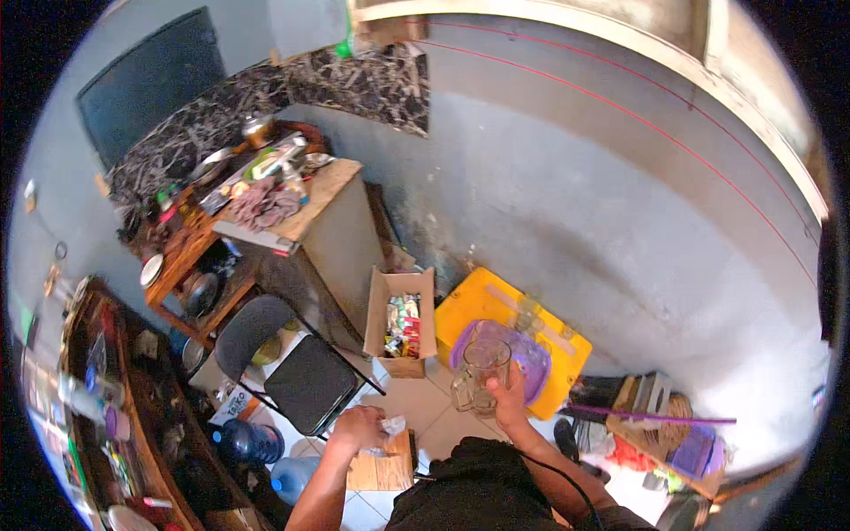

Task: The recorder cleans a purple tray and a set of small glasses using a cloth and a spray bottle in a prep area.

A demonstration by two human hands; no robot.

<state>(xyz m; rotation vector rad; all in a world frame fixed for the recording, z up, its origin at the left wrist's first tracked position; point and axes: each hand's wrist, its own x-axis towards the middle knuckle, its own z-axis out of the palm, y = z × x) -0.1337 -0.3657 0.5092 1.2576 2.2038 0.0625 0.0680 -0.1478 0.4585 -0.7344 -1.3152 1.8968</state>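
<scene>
My right hand (pixel 509 402) is closed around the side of a clear glass mug with a handle (pixel 483 366). The mug's handle points left, and its wide rim faces up and away from me. Behind it, a purple plastic basin (pixel 539 358) rests on a yellow surface (pixel 458 299). Another clear glass vessel (pixel 528 314) stands at the basin's far edge. To the left, my left hand (pixel 359 428) grips a crumpled white cloth or paper (pixel 394 425), partly hidden by the fingers. Below that hand is a light wooden board or stool top (pixel 385 470).
An open cardboard box (pixel 372 318) of small packets stands ahead. A black folding chair (pixel 312 385) is at left, near blue water bottles (pixel 249 441). Beyond it is a cluttered counter (pixel 332 192). Wooden shelves (pixel 143 425) line the left; a low rack (pixel 690 464) sits at right.
</scene>
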